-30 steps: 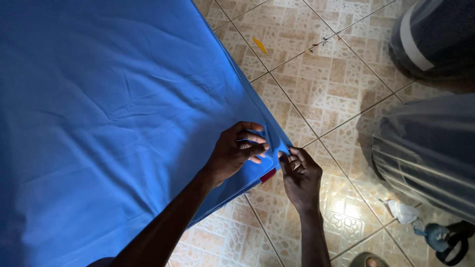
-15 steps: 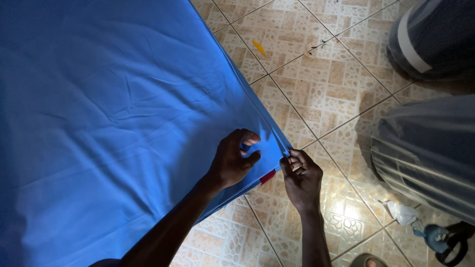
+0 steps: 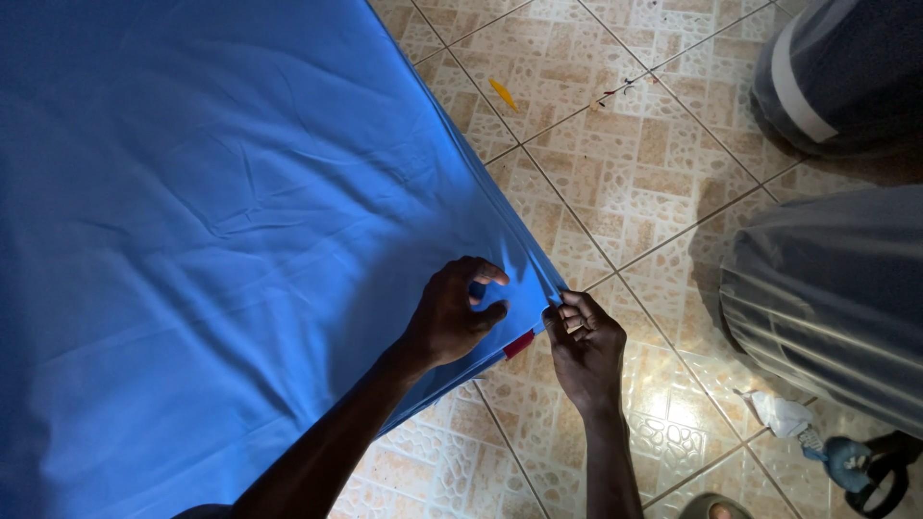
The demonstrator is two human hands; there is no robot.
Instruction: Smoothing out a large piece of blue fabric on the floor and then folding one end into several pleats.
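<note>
Blue cloth (image 3: pixel 221 221) spread wide, edge hanging over tiled floor (image 3: pixel 615 173). Left hand (image 3: pixel 452 317) and right hand (image 3: pixel 582 346) both pinching that edge by a red tag (image 3: pixel 519 344). Likely light, limp, creasing easily; best gripped at the hem.

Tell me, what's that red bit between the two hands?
A small red piece peeks out under the blue cloth's edge, between the left hand and right hand, in the head view.
</note>
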